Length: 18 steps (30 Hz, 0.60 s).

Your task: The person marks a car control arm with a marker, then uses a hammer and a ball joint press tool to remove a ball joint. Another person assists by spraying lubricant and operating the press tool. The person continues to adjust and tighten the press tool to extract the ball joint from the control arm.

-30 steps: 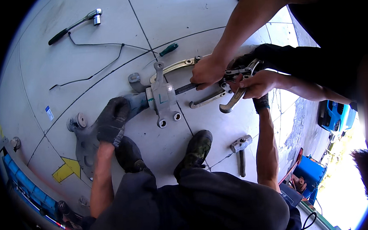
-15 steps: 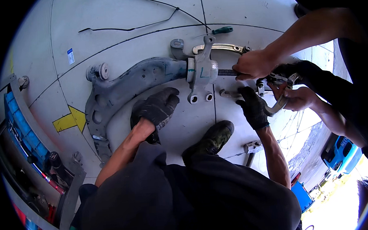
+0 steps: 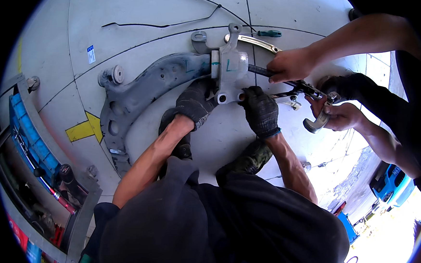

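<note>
A grey metal suspension control arm [image 3: 140, 92] lies on the floor, its far right end in a cast bracket [image 3: 233, 70] with green marks. At the bracket's lower left edge, my gloved left hand [image 3: 196, 103] is closed on it. My gloved right hand [image 3: 260, 110] has its fingers curled at the lower right lug, beside the hole; its fingertips are partly hidden. From the right, a co-worker's hand [image 3: 291, 66] grips the threaded rod [image 3: 260, 70] that meets the bracket. The co-worker's other hand [image 3: 342, 116] holds a curved puller jaw [image 3: 317, 122].
A green-handled screwdriver [image 3: 268, 33] and a thin black strap [image 3: 165, 25] lie beyond the bracket. At left stands a metal tool cart [image 3: 70, 236] near a yellow floor arrow [image 3: 82, 129]. My boot [image 3: 246, 159] is below the bracket.
Both my hands have moved in to the bracket's lower edge, the right one leftward from the puller jaws. The bracket has shifted slightly against the floor. The co-worker's hands stay on the puller.
</note>
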Each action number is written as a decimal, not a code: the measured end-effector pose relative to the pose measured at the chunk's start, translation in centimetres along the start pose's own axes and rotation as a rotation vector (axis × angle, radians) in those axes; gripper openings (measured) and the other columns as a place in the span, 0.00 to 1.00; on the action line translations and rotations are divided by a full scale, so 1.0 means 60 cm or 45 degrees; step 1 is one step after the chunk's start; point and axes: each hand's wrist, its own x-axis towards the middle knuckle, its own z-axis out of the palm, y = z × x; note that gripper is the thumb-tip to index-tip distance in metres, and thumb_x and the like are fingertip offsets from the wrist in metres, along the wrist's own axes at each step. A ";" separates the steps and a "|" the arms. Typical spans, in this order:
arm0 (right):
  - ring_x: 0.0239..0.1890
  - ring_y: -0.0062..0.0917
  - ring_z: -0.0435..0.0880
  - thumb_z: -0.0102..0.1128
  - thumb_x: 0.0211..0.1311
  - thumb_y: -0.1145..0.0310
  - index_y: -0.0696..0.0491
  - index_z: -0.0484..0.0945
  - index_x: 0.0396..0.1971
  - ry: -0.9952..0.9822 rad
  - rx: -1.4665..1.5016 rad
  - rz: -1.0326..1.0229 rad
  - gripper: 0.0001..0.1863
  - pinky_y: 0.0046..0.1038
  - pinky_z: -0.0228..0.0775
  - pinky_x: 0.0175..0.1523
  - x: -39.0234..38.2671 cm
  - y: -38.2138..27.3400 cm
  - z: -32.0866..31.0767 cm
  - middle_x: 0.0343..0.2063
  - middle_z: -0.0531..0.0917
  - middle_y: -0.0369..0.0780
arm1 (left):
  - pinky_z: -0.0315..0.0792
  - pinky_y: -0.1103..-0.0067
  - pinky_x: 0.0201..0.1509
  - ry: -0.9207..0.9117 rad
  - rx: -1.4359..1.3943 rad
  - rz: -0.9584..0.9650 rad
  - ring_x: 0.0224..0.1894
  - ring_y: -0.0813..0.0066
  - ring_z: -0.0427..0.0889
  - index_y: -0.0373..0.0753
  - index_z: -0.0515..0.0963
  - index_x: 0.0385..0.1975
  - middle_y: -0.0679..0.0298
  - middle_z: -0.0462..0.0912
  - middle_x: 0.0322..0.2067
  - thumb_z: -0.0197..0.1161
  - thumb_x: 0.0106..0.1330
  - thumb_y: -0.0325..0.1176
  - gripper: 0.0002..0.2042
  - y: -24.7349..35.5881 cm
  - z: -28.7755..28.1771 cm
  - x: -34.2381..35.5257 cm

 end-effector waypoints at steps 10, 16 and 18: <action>0.45 0.46 0.86 0.72 0.54 0.77 0.50 0.80 0.56 -0.058 0.351 0.060 0.27 0.41 0.79 0.50 0.039 -0.017 -0.031 0.46 0.83 0.48 | 0.78 0.58 0.47 0.314 0.254 -0.184 0.44 0.48 0.84 0.43 0.78 0.52 0.53 0.84 0.42 0.66 0.64 0.42 0.19 0.026 0.022 0.008; 0.46 0.41 0.87 0.75 0.56 0.65 0.46 0.81 0.58 -0.019 -0.257 0.146 0.27 0.39 0.81 0.49 -0.014 0.017 -0.063 0.54 0.83 0.43 | 0.77 0.58 0.48 0.318 0.109 -0.155 0.45 0.47 0.84 0.44 0.81 0.49 0.53 0.85 0.43 0.66 0.64 0.42 0.16 0.036 0.017 0.001; 0.44 0.39 0.88 0.70 0.61 0.66 0.45 0.83 0.55 -0.061 -0.375 0.141 0.21 0.35 0.81 0.47 -0.001 0.037 -0.057 0.50 0.85 0.41 | 0.77 0.58 0.49 0.262 0.114 -0.181 0.46 0.47 0.83 0.43 0.81 0.49 0.51 0.84 0.44 0.66 0.65 0.42 0.16 0.034 0.014 0.009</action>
